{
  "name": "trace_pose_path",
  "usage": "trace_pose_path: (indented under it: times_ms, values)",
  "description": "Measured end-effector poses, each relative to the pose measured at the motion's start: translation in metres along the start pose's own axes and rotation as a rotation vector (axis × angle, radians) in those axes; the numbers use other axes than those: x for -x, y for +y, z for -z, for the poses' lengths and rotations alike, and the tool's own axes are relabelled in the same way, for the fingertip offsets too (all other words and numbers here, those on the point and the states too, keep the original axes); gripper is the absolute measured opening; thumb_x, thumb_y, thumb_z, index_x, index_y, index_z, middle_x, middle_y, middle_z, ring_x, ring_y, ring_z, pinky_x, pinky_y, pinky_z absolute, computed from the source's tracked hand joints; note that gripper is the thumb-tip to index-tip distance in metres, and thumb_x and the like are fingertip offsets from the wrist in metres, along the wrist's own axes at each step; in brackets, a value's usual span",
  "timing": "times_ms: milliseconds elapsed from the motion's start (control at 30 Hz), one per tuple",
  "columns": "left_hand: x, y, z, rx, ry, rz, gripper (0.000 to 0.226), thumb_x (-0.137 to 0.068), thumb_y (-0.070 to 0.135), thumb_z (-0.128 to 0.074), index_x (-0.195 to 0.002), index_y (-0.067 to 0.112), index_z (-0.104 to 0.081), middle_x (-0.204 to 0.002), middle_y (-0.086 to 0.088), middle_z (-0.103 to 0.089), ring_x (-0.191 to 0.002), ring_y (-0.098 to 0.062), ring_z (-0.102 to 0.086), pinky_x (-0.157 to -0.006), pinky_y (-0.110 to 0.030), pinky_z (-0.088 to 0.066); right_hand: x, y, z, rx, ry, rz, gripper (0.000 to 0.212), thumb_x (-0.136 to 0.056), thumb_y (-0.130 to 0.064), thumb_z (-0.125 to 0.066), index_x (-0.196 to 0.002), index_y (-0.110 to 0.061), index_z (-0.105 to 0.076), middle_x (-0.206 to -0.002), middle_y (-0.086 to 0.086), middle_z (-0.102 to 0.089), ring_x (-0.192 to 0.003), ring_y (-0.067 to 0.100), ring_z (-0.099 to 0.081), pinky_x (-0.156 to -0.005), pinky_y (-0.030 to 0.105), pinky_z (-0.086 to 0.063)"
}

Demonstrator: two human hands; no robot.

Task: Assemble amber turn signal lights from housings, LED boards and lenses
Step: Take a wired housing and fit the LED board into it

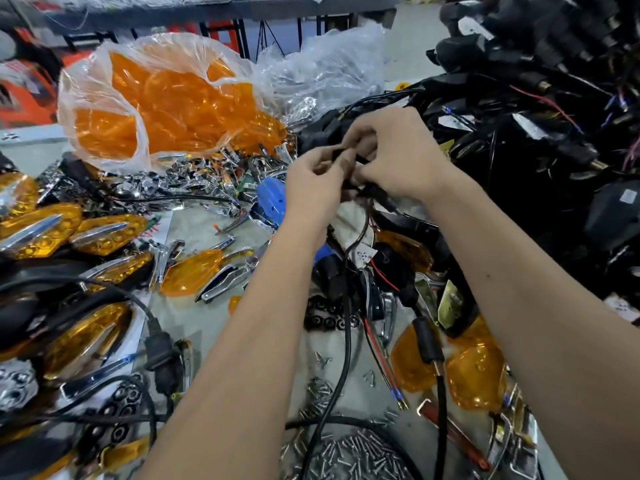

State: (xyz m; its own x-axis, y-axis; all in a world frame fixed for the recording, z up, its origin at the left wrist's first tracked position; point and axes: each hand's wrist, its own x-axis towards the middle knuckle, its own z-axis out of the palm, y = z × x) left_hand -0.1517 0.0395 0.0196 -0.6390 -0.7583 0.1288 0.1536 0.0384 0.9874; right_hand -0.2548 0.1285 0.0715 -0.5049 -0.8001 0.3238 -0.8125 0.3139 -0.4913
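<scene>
**Both hands working a small black part over a crowded worktop**

At the near edge of the worktop (194, 233), a heap of small silver screws (360, 455) lies between the two forearms, partly cut off by the frame's bottom. Black cables (346, 341) and a thin red wire (372, 337) run up from here toward the hands. Loose amber lenses (474, 379) lie near the right edge, half hidden under the right forearm. Toward the left edge sit assembled amber turn signal lights (104, 233) with chrome trim; those at the near left corner are blurred and cut off.

Both arms reach forward, wrists bent slightly inward, the hands meeting above the worktop's middle. The left hand (313, 188) has its fingers curled, pinching a small black part (341, 155) with wires trailing down from it. The right hand (391, 157) curls over the same part from the other side, fingertips pressed against it. The fingers cover most of the part, so I cannot tell whether it is a housing or a connector.

Behind the hands, a pile of chrome pieces (207, 174) spreads toward a clear plastic bag (100, 84) full of amber lenses at the far left. A second clear bag (325, 67) stands beside it, contents indistinct. Along the far right edge rises a dark tangle of black housings and wiring (540, 133); small white labels there are too blurred to read.
</scene>
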Motion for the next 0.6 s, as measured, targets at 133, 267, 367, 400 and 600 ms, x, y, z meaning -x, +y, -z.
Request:
trace_pose_path:
  times_ms: [133,267,367,400,600]
  values:
    - [-0.008,0.008,0.027,-0.074,0.172,-0.193,0.023,-0.097,0.020,-0.070,-0.078,0.006,-0.073,-0.068,-0.007,-0.062,-0.063,-0.020,-0.052,-0.059,-0.042,-0.043,-0.006,-0.032,-0.009,-0.201,0.069,0.040,0.034,-0.063,-0.003,-0.085,-0.094,-0.014,-0.074,-0.079,0.005,-0.075,-0.069,0.014,-0.068,-0.073,0.036,-0.061]
    - [-0.006,0.009,0.059,-0.042,0.334,-0.178,0.038,-0.096,0.025,-0.071,-0.058,0.028,-0.066,-0.059,0.008,-0.059,-0.063,-0.017,-0.050,-0.062,-0.042,-0.044,-0.010,-0.054,-0.023,-0.133,0.035,0.117,0.047,-0.076,-0.030,-0.089,-0.115,-0.015,-0.067,-0.089,-0.002,-0.070,-0.080,0.012,-0.067,-0.079,0.032,-0.058]
    - [-0.002,0.009,0.090,0.022,0.504,-0.085,0.033,-0.097,0.029,-0.072,-0.065,0.024,-0.066,-0.057,0.012,-0.060,-0.057,-0.012,-0.051,-0.056,-0.034,-0.043,-0.004,-0.047,-0.028,-0.009,-0.189,0.012,0.044,-0.088,-0.049,-0.078,-0.116,-0.017,-0.066,-0.094,0.000,-0.072,-0.083,0.012,-0.069,-0.074,0.026,-0.054]
    - [-0.001,0.010,0.100,0.049,0.547,-0.063,0.031,-0.097,0.029,-0.072,-0.068,0.024,-0.066,-0.054,0.016,-0.061,-0.051,-0.007,-0.049,-0.052,-0.028,-0.042,0.000,-0.043,-0.030,0.013,-0.272,0.006,0.035,-0.093,-0.048,-0.073,-0.105,-0.015,-0.070,-0.090,0.002,-0.073,-0.077,0.011,-0.071,-0.066,0.022,-0.052]
    - [0.011,0.017,0.134,0.114,0.630,-0.049,0.030,-0.098,0.027,-0.072,-0.069,0.019,-0.066,-0.060,0.012,-0.064,-0.055,-0.004,-0.057,-0.058,-0.025,-0.050,0.016,-0.050,-0.043,-0.126,-0.450,0.065,0.027,-0.100,-0.036,-0.067,-0.082,-0.018,-0.073,-0.065,0.001,-0.069,-0.054,0.009,-0.061,-0.057,0.028,-0.050]
